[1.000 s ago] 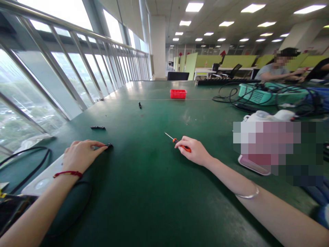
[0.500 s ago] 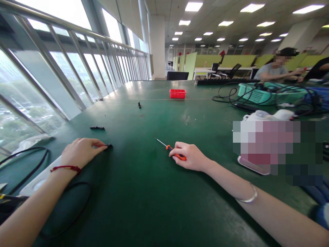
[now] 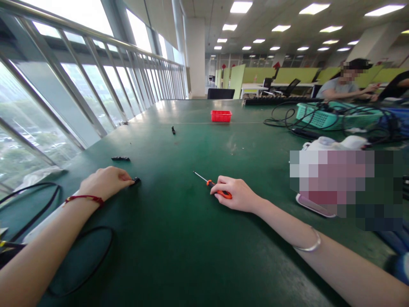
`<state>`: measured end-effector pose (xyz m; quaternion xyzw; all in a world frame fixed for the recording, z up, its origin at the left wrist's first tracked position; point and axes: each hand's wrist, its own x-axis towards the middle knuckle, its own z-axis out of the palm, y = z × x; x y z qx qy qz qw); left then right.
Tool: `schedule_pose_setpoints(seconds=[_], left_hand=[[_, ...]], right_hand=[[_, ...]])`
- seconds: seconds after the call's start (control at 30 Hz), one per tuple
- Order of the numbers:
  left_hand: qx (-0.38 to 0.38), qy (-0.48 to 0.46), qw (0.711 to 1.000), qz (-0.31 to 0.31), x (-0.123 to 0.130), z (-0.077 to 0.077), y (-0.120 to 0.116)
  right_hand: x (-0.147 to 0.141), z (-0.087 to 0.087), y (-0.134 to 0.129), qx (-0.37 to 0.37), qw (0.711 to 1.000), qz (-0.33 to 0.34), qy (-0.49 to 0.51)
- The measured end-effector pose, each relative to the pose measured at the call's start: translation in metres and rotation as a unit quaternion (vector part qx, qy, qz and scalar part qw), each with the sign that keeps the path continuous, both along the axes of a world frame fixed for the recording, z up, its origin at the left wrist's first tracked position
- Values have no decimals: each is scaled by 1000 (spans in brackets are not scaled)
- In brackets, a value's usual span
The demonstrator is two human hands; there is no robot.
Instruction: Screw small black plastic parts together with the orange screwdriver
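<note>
My left hand (image 3: 110,181) is closed, its fingertips pinching a small black piece (image 3: 136,181) at the table surface; its exact kind is too small to make out. In my right hand (image 3: 236,192) is a screwdriver (image 3: 220,190) with an orange and black handle, its thin metal shaft pointing away to the upper left. That hand rests low over the green table (image 3: 172,238). Beyond my left hand lies a long black piece (image 3: 120,158), and farther off a smaller black piece (image 3: 173,130).
A red basket (image 3: 221,116) stands toward the back. To the right are a teal basket (image 3: 335,117) with tangled black cables and a white container (image 3: 332,143), partly blurred out. A black cable (image 3: 110,243) loops by my left forearm. A person (image 3: 341,87) sits at back right.
My left hand has shifted slightly, its wrist rising and its fingers curling more over the small black piece. My right hand and the screwdriver stay practically still.
</note>
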<state>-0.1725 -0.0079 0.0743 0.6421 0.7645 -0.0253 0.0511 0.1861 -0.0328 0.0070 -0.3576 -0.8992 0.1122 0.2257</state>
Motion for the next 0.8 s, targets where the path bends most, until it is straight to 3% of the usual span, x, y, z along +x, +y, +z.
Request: schedule_pose_setpoints(seconds=[0.8], left_hand=[[25, 21, 999, 19, 16, -1, -11]], right_hand=[[0, -1, 0, -1, 1000, -2, 0]])
